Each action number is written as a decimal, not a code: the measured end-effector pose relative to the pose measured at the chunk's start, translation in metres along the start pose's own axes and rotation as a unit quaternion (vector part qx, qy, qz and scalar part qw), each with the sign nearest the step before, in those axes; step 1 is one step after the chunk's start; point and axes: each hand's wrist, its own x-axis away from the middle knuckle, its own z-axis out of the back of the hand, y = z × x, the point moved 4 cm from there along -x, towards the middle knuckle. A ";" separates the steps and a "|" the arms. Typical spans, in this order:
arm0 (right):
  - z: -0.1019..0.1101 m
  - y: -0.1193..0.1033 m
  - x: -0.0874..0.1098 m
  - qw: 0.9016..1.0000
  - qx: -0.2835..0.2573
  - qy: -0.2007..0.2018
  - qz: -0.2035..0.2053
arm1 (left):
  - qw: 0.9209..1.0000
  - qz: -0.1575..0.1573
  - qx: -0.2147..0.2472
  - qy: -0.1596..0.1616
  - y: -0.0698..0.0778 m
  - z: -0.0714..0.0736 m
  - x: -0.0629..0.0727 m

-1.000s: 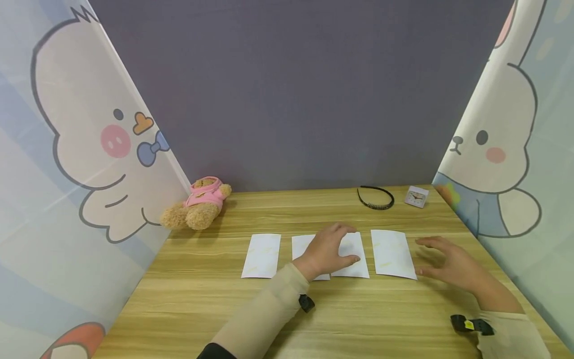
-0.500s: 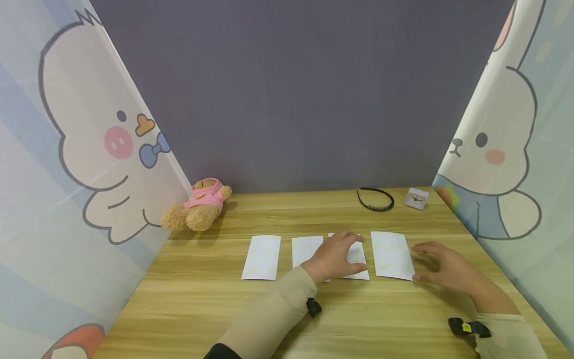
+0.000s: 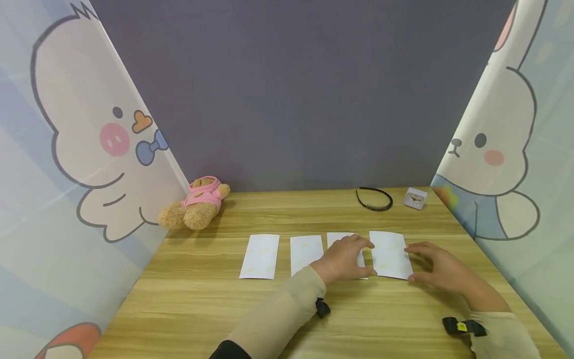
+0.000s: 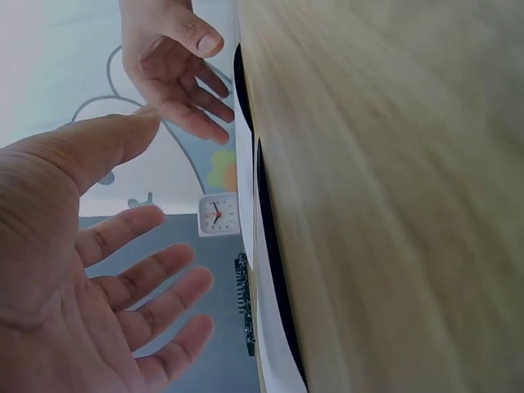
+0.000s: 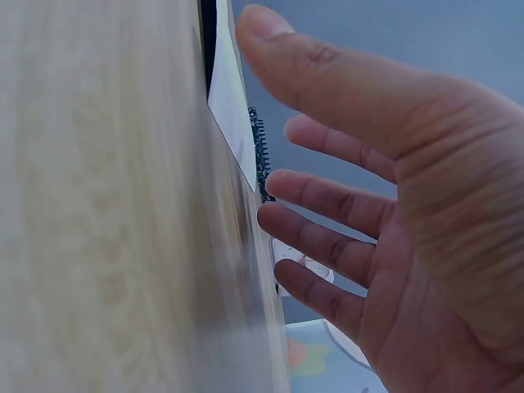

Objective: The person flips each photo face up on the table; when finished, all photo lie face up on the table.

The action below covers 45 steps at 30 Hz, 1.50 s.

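Several white paper cards lie in a row on the wooden table. My left hand (image 3: 344, 258) is over the third card (image 3: 334, 239), covering part of it, with fingertips and thumb at the left edge of the rightmost card (image 3: 390, 254). My right hand (image 3: 441, 269) is at that card's right edge, thumb near its lower corner. Both hands have spread, relaxed fingers and grip nothing. In the left wrist view the left palm (image 4: 49, 270) faces the right hand (image 4: 176, 74). The second card (image 3: 306, 253) and leftmost card (image 3: 260, 256) lie untouched.
A teddy bear (image 3: 202, 202) in a pink top lies at the back left. At the back right are a black headband (image 3: 375, 208) and a small white clock (image 3: 415, 198). A grey panel (image 3: 287, 99) and cartoon-printed side walls enclose the table (image 3: 179, 309).
My left hand has moved right, from between the middle cards toward the rightmost one. My right hand has moved slightly left, up to that card's right edge. The cards look unmoved.
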 end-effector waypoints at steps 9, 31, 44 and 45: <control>-0.003 -0.001 -0.001 0.999 -0.024 -0.020 -0.014 | 0.999 -0.012 -0.016 -0.027 0.006 -0.007 -0.004; -0.009 -0.002 -0.004 1.000 0.002 -0.025 0.003 | 0.999 -0.003 -0.016 -0.050 0.016 -0.011 -0.012; -0.010 -0.002 -0.007 1.000 -0.004 -0.028 0.014 | 0.998 -0.002 -0.027 -0.060 0.014 -0.015 -0.015; -0.010 -0.003 -0.007 1.000 -0.002 -0.026 0.016 | 0.998 -0.003 -0.028 -0.061 0.014 -0.016 -0.016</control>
